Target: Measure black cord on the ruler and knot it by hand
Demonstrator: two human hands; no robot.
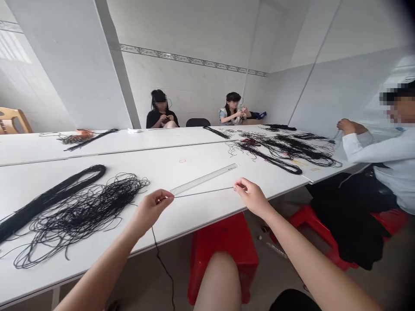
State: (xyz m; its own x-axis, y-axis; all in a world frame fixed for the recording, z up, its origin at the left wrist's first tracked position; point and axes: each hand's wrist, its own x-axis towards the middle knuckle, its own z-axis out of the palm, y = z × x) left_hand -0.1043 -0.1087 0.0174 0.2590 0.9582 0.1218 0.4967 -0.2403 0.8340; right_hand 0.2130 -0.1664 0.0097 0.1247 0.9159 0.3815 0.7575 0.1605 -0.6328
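Observation:
A thin black cord (203, 191) is stretched taut between my two hands, just above the white table (168, 168). My left hand (152, 209) pinches its left end, and the rest of the cord hangs down below that hand past the table edge. My right hand (250, 195) pinches the right end. A clear plastic ruler (204, 178) lies on the table right behind the cord, roughly parallel to it. To the left of my left hand lies a loose tangle of black cords (81, 211), beside a tidy bundle of cords (48, 198).
A person in white (385, 160) sits at the right with more black cords (288, 149) spread on the table. Two other people (161, 114) sit at the far side. Red stools (223, 250) stand under the table's near edge. A wooden chair (11, 121) is far left.

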